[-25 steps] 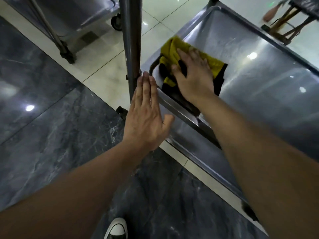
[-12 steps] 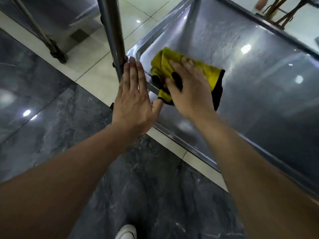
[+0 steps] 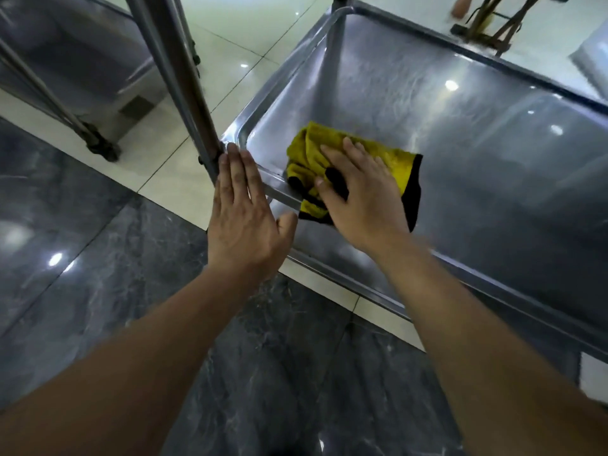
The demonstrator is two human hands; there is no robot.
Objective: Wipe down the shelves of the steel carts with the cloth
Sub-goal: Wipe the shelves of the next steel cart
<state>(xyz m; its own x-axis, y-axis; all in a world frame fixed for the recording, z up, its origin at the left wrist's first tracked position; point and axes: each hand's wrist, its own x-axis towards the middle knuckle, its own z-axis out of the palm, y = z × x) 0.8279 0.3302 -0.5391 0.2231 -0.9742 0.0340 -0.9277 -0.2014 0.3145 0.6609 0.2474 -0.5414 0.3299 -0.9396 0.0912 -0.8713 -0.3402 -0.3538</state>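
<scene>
right hand point(image 3: 358, 195) lies flat, fingers spread, pressing the cloth point(image 3: 391, 159) onto the shelf point(image 3: 477, 143) near its left corner. left hand point(image 3: 243, 212), fingers straight and together, braces the rim beside the post point(image 3: 177, 77). risk: bunched cloth skips the corner, or the cart rolls.

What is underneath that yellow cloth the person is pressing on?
The yellow cloth lies on the steel shelf near its corner, with the right hand flat on top. Bare, shiny steel shows all around it. The patch directly beneath the cloth is covered, so its condition cannot be seen.
</scene>
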